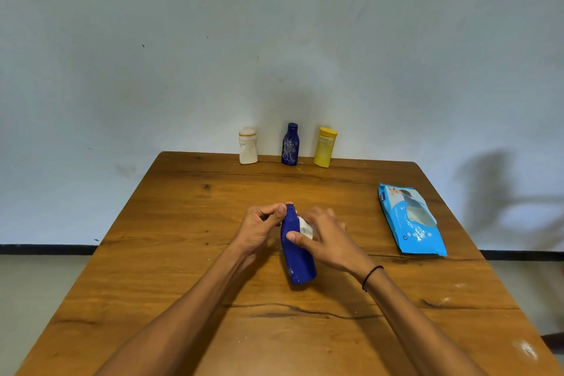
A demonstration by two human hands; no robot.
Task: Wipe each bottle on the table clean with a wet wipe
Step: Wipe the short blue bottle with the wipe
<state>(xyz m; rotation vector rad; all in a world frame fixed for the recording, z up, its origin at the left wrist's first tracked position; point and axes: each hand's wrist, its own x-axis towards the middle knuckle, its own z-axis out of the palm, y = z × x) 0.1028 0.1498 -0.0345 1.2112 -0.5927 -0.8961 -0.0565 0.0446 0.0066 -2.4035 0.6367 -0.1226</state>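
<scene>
A dark blue bottle [297,256] is held over the middle of the wooden table [183,253], its cap end pointing away from me. My left hand [261,227] pinches the cap end between thumb and fingers. My right hand [323,238] holds a white wet wipe [306,227] against the bottle's upper body, thumb across the blue side. At the table's far edge stand three bottles: a white bottle [248,145], a second blue bottle [290,145] streaked with white marks, and a yellow bottle [325,147].
A light blue pack of wet wipes [410,220] lies on the right side of the table. A pale wall rises right behind the far edge. White specks and smears mark the table's near right corner [525,348].
</scene>
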